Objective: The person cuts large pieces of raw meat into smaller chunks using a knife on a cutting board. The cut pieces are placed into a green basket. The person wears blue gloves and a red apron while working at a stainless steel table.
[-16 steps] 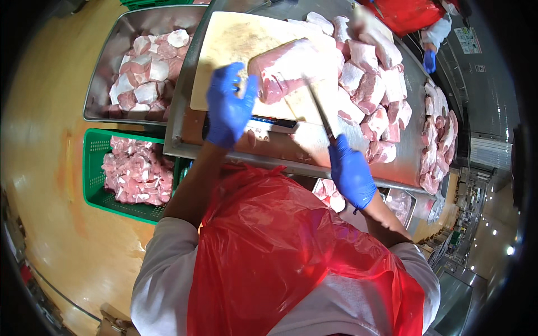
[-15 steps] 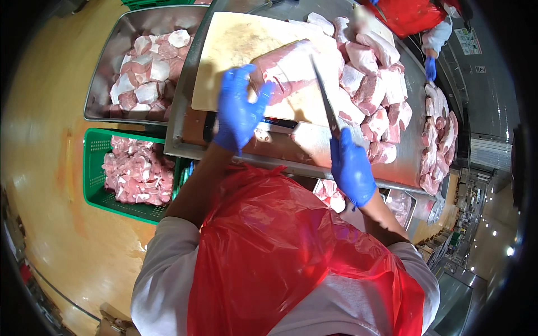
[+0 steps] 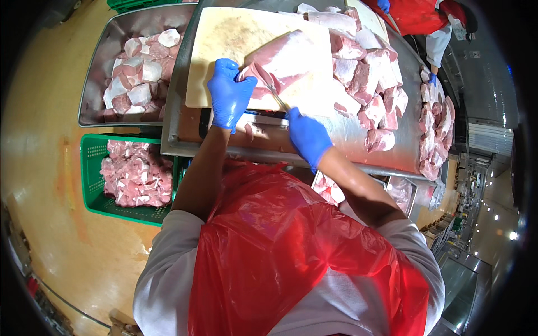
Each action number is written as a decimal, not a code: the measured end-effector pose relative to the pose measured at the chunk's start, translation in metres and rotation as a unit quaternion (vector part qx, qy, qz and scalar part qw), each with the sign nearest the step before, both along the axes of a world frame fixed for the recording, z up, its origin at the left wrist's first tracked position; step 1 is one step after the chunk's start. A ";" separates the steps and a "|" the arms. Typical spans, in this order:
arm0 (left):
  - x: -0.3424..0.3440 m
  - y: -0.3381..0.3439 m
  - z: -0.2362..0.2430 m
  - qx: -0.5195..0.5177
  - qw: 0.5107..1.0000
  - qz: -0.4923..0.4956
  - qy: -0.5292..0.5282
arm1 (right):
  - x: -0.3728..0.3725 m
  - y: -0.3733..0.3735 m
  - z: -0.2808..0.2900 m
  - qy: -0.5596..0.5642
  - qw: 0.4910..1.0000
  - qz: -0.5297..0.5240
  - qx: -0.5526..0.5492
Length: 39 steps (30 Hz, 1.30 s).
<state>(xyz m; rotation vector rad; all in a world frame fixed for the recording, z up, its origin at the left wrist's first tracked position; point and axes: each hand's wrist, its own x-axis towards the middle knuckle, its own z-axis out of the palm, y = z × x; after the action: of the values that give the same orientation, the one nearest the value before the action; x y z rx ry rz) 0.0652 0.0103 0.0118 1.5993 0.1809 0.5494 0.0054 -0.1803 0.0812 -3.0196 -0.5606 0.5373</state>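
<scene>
Both my hands wear blue gloves. My left hand (image 3: pixel 228 95) grips the near edge of a large pink slab of meat (image 3: pixel 291 61) lying on a pale cutting board (image 3: pixel 235 45). My right hand (image 3: pixel 307 137) holds a knife (image 3: pixel 276 96) whose blade runs into the meat just beside my left fingers. The board rests on a steel table (image 3: pixel 358 140). My red plastic apron fills the lower part of the view.
Several cut meat chunks (image 3: pixel 370 73) are piled on the table's right side. A steel tub (image 3: pixel 101 73) of meat pieces stands at the left, and a green crate (image 3: pixel 92 168) of trimmings is below it. Another person in a red apron (image 3: pixel 414 14) works at the far end.
My right hand has moved left and lowered the knife from upright over the slab into its near edge. My left hand still grips the meat.
</scene>
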 end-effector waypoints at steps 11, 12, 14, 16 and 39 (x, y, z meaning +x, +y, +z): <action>-0.017 0.038 -0.018 0.026 0.982 -0.177 0.055 | 0.004 0.020 0.051 -0.080 0.991 0.042 0.101; -0.019 0.035 -0.015 0.046 0.979 -0.196 0.045 | 0.020 0.035 0.038 -0.121 0.983 0.046 0.127; -0.018 0.043 0.010 0.183 0.960 -0.209 -0.012 | 0.051 0.064 0.025 -0.134 0.977 0.023 0.162; -0.018 0.050 0.015 0.146 0.968 -0.196 0.060 | 0.059 0.070 0.021 -0.077 0.988 0.006 0.136; 0.055 0.074 0.047 0.140 0.934 -0.319 0.077 | 0.011 -0.078 0.002 0.057 0.672 -0.344 0.653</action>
<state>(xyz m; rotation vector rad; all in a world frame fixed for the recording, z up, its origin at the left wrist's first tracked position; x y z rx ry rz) 0.1203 0.0845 0.0589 1.8555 -0.3125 -0.0626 0.0165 -0.2583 0.0832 -1.5428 0.2227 0.1095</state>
